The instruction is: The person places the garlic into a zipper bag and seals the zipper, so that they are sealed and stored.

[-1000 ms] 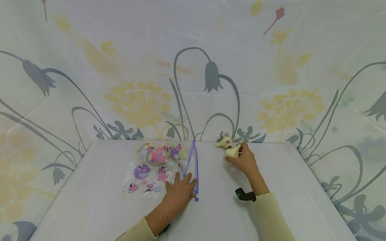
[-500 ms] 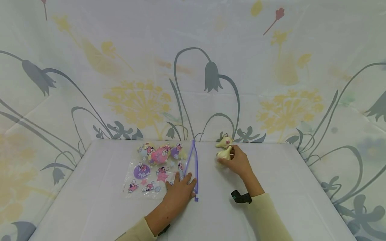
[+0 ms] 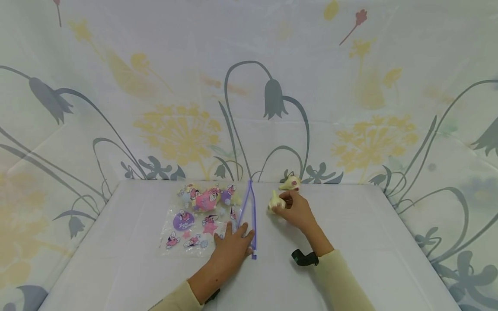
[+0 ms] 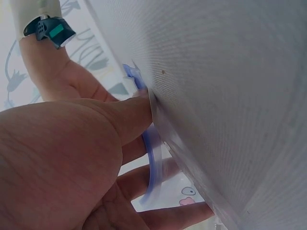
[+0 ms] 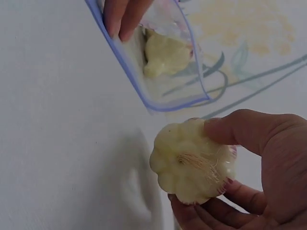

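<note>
My right hand [image 3: 297,209] holds a pale garlic bulb [image 5: 189,163] between thumb and fingers, its root end showing in the right wrist view. In the head view it is just right of a clear zip bag [image 3: 167,235] printed with pink and purple cartoons. My left hand [image 3: 229,248] lies over the bag's mouth with straight, spread fingers, and the thumb is beside the purple zip strip [image 4: 152,167]. The mouth stands partly open. Inside, a garlic bulb [image 5: 165,53] shows, with other bulges under the print. Another garlic bulb [image 3: 290,184] lies at the back, behind my right hand.
The table [image 3: 373,276] has a white cover. Behind it rises a cloth backdrop [image 3: 249,142] with grey and yellow flowers, which meets the table's far edge. The bag's zip slider [image 3: 254,255] is at the near end of the mouth.
My right hand has moved left with the garlic bulb, from beside the rear bulb to near the bag's mouth. The left hand and the bag have stayed in place.
</note>
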### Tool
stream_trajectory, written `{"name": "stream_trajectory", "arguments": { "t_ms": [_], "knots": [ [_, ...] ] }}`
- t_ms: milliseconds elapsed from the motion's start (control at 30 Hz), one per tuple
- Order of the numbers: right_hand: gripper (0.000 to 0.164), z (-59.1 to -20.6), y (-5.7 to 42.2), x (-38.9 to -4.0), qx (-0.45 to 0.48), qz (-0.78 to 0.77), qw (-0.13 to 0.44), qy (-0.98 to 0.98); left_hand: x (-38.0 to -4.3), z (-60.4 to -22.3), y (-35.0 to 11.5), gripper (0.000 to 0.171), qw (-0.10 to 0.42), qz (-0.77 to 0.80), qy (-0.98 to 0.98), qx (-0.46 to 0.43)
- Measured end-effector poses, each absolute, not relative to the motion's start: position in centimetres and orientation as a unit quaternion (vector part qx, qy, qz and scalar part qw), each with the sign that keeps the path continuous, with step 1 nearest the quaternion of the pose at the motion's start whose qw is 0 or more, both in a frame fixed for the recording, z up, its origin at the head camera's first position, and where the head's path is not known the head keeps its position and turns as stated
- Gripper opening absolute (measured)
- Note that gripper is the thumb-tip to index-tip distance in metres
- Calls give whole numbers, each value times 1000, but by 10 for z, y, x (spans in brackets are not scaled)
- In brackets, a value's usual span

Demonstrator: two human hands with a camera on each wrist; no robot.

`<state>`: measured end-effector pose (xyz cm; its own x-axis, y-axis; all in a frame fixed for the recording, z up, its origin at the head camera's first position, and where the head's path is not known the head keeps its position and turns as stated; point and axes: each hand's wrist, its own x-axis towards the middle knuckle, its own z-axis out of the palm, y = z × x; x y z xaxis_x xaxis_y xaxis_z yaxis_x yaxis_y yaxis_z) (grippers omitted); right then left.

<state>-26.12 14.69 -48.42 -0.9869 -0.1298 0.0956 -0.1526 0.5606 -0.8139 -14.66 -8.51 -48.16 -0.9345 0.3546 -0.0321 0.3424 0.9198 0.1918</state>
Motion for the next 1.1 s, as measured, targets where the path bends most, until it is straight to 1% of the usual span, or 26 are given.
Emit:
{"name": "stream_trajectory", "arguments": {
  "t_ms": [233,400,800,1100],
  "knots": [
    [46,-488,131,-257,95,490,17,-866,-147,-482,-85,51,41,95,979,178],
    [42,-494,119,-254,106,495,21,-862,-148,-483,-85,51,49,93,979,173],
    [36,-502,97,-250,111,489,31,-865,-149,-480,-83,51,46,81,981,170],
    [35,-503,89,-252,123,511,40,-850,-149,-480,-84,52,47,87,980,172]
  ]
}}
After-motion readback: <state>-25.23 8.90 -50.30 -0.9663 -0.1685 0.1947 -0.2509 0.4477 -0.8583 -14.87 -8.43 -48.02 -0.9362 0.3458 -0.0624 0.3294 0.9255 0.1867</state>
